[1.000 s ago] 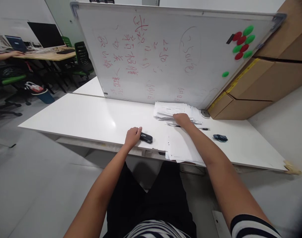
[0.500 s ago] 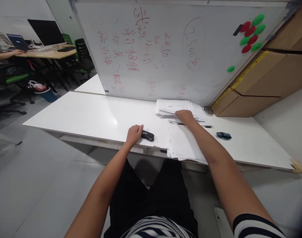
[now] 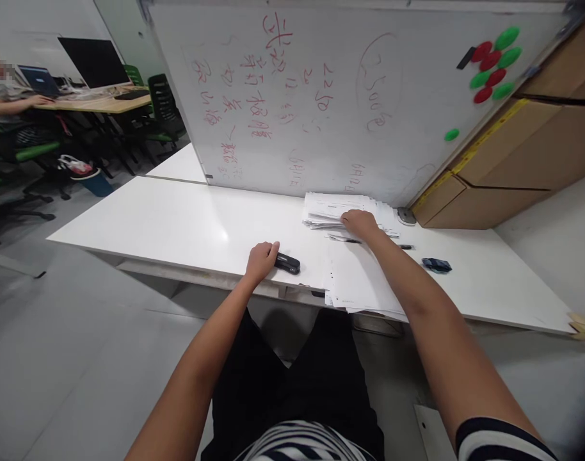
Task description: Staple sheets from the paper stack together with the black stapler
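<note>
The left arm is reaching forward and its hand (image 3: 262, 261) is closing around one end of a black stapler (image 3: 288, 263), which is lying near the surface's (image 3: 177, 218) front edge. The right arm is stretching farther, its hand (image 3: 360, 224) bending over the near side of a paper stack (image 3: 328, 205); whether its fingers are pinching sheets, I cannot tell. That forearm is crossing above loose sheets (image 3: 362, 282) and partly hiding them. A dark blue packet (image 3: 436, 264) is lying to the right; a whiteboard (image 3: 340, 96) is standing just behind the stack, beside cardboard boxes (image 3: 508, 153).
</note>
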Available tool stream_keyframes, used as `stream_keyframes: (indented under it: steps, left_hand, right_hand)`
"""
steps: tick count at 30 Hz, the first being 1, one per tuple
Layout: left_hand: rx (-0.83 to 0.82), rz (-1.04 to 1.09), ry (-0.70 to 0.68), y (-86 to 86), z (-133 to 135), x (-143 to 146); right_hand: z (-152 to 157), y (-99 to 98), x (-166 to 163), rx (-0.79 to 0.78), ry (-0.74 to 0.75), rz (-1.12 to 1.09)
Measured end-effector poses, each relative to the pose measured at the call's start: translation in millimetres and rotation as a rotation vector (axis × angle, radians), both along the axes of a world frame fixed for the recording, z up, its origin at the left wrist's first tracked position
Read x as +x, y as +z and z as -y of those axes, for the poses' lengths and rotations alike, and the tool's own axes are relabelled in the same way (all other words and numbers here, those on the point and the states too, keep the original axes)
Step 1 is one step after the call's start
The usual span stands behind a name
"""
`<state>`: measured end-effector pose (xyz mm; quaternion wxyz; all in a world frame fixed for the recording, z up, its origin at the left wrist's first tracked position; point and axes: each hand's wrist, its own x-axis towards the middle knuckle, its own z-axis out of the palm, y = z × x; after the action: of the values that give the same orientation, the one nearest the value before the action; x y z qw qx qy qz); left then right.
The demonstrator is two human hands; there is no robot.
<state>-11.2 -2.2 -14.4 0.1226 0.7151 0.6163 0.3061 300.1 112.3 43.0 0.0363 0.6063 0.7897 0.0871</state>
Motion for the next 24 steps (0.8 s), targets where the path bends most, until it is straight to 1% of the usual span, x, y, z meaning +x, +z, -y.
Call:
stream_keyframes:
  steps: [5,9,13,19,24]
  left_hand:
    - [0.004,-0.005,0.005,-0.1,0,0]
    - [0.007,-0.002,0.003,-1.0,-1,0]
    - [0.01,0.004,0.006,-1.8,-2,0]
    - [0.019,0.013,0.006,-0.9,-2,0]
    - [0.015,0.009,-0.001,-0.7,-2,0]
  right_hand:
    - [-7,-0.7,-26,0.05,0.049,-0.011]
    - [-12,-6.7,-42,0.037,0.099,-0.045]
    - [-14,-15.9,-50,0.043,0.136,-0.086]
    - [-21,-30.0,-56,0.172,0.198,-0.17]
    - [-28,-33.4,-60,0.145,0.233,-0.184]
